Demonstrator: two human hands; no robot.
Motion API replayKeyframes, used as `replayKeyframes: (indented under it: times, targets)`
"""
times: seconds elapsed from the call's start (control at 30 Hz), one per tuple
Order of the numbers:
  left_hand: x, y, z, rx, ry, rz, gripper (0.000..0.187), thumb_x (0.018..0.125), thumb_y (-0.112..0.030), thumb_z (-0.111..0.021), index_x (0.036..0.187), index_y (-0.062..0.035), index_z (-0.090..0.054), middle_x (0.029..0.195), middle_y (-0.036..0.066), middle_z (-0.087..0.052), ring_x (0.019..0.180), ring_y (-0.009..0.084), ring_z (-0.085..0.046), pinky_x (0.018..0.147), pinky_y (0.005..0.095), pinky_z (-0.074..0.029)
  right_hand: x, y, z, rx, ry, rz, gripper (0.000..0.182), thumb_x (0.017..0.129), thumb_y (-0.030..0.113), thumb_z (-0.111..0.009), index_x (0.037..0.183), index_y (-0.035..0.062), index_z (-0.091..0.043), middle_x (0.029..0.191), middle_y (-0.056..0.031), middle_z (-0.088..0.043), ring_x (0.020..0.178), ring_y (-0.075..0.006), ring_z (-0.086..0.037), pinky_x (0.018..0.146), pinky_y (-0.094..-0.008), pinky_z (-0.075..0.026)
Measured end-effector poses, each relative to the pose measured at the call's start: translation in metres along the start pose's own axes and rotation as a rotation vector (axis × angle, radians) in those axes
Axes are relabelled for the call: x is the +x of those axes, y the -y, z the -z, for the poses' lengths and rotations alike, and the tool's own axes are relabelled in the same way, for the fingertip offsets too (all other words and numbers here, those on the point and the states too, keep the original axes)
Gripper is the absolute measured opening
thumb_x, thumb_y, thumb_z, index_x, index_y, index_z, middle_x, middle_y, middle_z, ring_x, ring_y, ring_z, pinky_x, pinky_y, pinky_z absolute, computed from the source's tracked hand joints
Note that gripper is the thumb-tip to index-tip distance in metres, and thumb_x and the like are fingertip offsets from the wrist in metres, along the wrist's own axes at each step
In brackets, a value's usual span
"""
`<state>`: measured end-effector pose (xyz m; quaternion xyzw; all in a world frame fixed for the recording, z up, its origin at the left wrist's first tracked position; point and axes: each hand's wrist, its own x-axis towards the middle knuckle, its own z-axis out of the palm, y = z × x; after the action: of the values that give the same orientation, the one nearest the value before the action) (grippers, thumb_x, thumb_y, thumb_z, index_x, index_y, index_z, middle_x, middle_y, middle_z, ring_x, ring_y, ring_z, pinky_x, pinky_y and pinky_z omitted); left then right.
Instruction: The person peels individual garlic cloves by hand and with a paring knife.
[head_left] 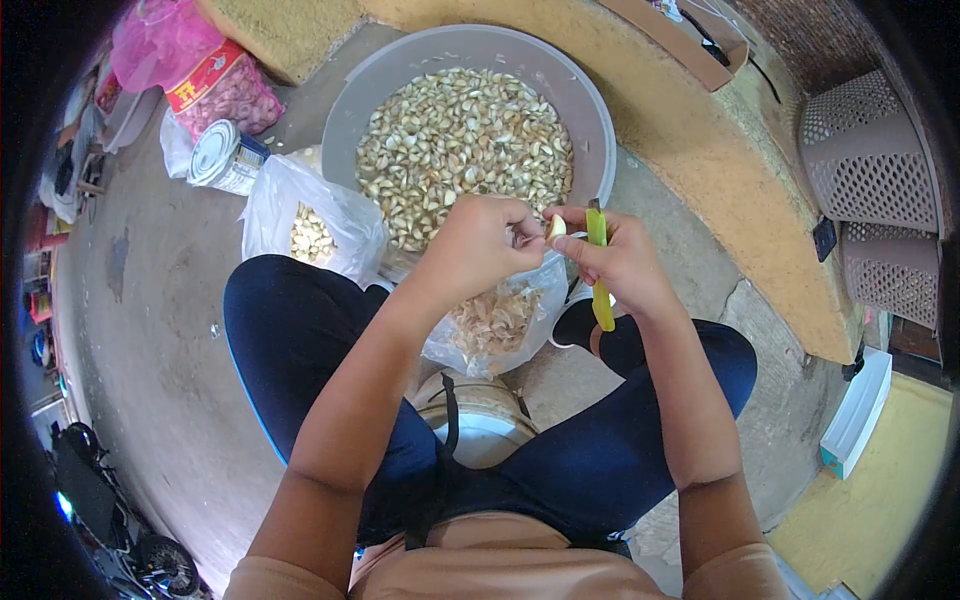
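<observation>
A pale garlic clove (556,228) is between the thumb and forefinger of my right hand (625,262). That hand also keeps a small knife with a yellow-green handle (600,258), its short dark blade pointing away from me. My left hand (487,240) is closed in a pinch right beside the clove; what lies between its fingertips is too small to make out. Beyond my hands stands a wide grey tub (340,130) full of garlic cloves (465,140). Below my hands sits a clear plastic bag (545,325) with papery garlic skins (495,320).
A white plastic bag (265,215) with peeled cloves (311,236) stands left of the tub. Further left are a lidded can (225,158) and a pink mesh sack (235,95). A yellow ledge (690,150) curves along the right, with perforated baskets (870,160) behind it.
</observation>
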<state>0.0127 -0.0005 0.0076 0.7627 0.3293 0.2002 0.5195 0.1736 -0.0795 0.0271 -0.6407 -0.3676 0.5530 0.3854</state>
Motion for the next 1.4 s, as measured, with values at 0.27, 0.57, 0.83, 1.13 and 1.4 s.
replayKeyframes:
  times: [0.27,0.57,0.83,1.13,1.4]
  targets:
    - [0.000,-0.002,-0.004,-0.043,-0.025,0.036,0.010,0.063,-0.006,-0.064,0.069,0.0009,-0.059,0.063,0.006,-0.059,0.060,0.0090,-0.054,0.058,0.0240,-0.044,0.000,-0.001,0.001,0.035,0.060,0.006,0.032,0.076,0.015,-0.065,0.105,0.0025,-0.060,0.061,0.0026,-0.053,0.047,-0.0047,-0.042,0.044,-0.0202,-0.035]
    - [0.005,0.006,-0.004,-0.146,-0.004,0.184,0.009,0.074,-0.008,-0.061,0.079,-0.0007,-0.060,0.072,0.001,-0.060,0.069,0.0057,-0.051,0.065,0.0221,-0.042,0.004,-0.007,0.004,0.261,0.112,0.004,0.036,0.077,0.015,-0.064,0.109,0.0017,-0.057,0.057,0.0041,-0.046,0.046,-0.0044,-0.038,0.043,-0.0205,-0.033]
    - [0.003,0.001,-0.004,-0.120,-0.058,-0.023,0.009,0.075,-0.009,-0.061,0.080,-0.0007,-0.061,0.078,0.005,-0.059,0.076,0.0122,-0.055,0.072,0.0259,-0.041,0.006,-0.009,0.006,0.318,0.072,-0.033,0.034,0.078,0.013,-0.062,0.109,0.0013,-0.056,0.057,0.0050,-0.044,0.045,-0.0035,-0.037,0.043,-0.0198,-0.031]
    - [-0.003,0.018,-0.008,-0.016,0.067,0.029,0.008,0.072,-0.010,-0.063,0.076,-0.0035,-0.063,0.080,0.008,-0.057,0.079,0.0191,-0.055,0.074,0.0286,-0.041,0.004,-0.008,0.013,0.516,0.061,0.008,0.036,0.079,0.010,-0.055,0.113,-0.0005,-0.050,0.079,-0.0006,-0.052,0.045,-0.0025,-0.033,0.043,-0.0181,-0.031]
    - [-0.025,0.066,-0.057,0.375,0.433,0.126,0.011,0.070,-0.016,-0.061,0.071,-0.0060,-0.064,0.078,0.011,-0.058,0.078,0.0269,-0.057,0.069,0.0370,-0.044,0.007,-0.016,0.020,0.555,0.037,-0.158,0.031,0.079,0.015,-0.058,0.104,-0.0027,-0.052,0.079,-0.0014,-0.052,0.045,-0.0014,-0.033,0.041,-0.0166,-0.028]
